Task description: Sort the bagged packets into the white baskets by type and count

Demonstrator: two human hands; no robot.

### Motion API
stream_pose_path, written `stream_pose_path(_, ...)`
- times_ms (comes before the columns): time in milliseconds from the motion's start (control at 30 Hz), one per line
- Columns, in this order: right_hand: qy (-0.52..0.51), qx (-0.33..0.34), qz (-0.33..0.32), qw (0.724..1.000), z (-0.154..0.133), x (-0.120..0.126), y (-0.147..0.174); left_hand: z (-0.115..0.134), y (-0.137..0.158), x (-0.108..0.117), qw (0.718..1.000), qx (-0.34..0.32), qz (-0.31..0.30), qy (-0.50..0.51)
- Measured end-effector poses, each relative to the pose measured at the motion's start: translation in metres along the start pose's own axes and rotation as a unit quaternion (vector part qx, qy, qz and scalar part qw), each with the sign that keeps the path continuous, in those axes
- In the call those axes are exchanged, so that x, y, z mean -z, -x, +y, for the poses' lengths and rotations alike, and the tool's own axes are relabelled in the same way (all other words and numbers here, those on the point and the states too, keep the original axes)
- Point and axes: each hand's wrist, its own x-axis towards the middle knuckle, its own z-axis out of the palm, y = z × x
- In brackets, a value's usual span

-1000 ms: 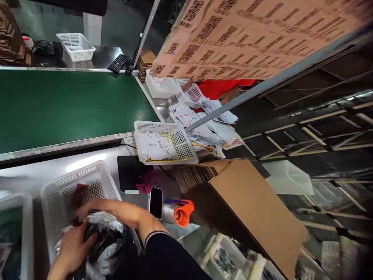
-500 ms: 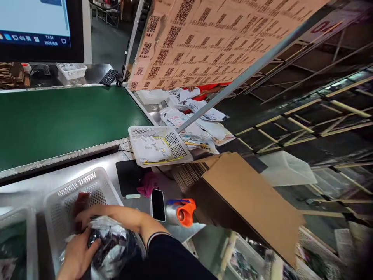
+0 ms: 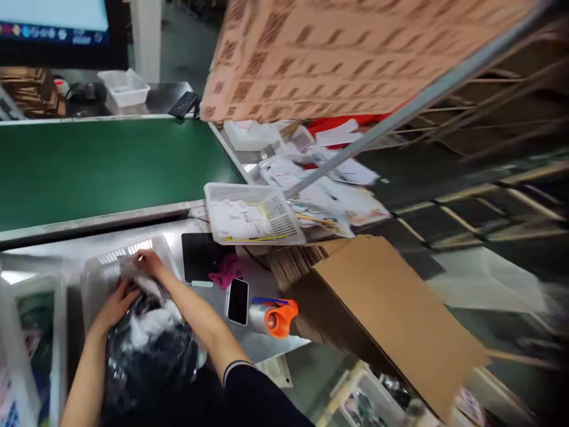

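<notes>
Two hands are working at one plastic bundle (image 3: 149, 338): the left hand (image 3: 115, 305) is grasping its film, while the right hand (image 3: 152, 264) is curling at its far end, its grip impossible to tell. The bundle, crinkled, shiny, whitish on top and dark below, is lying partly over one white basket (image 3: 92, 287). A second basket (image 3: 58, 338) is standing left. To the right, one phone (image 3: 237, 301), one pink cloth (image 3: 227, 270) and one black pad (image 3: 195, 256) are lying; farther, one green belt (image 3: 111, 166) is stretching leftward.
</notes>
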Motion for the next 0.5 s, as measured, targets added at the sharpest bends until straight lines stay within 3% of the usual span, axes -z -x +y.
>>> stream_pose_path(67, -0.068, -0.024, 0.013, 0.997, 0.004, 0.008, -0.003, -0.002, -0.016, 0.001, 0.988, -0.012, 0.138, 0.066)
stream_pose_path(133, -0.134, -0.043, 0.022, 0.990, 0.010, 0.012, -0.009, -0.006, -0.029, 0.007, 0.948, -0.044, 0.292, 0.116)
stream_pose_path(200, -0.187, -0.048, 0.029, 0.981, 0.018, 0.015, -0.015, -0.010, -0.040, 0.018, 0.910, -0.088, 0.366, 0.174)
stream_pose_path(333, -0.250, -0.028, 0.059, 0.966, 0.024, 0.020, -0.015, -0.006, -0.050, 0.040, 0.863, -0.130, 0.365, 0.323)
stream_pose_path(500, -0.293, -0.001, 0.102, 0.951, 0.009, 0.025, -0.010, 0.013, -0.037, 0.052, 0.858, -0.123, 0.335, 0.370)
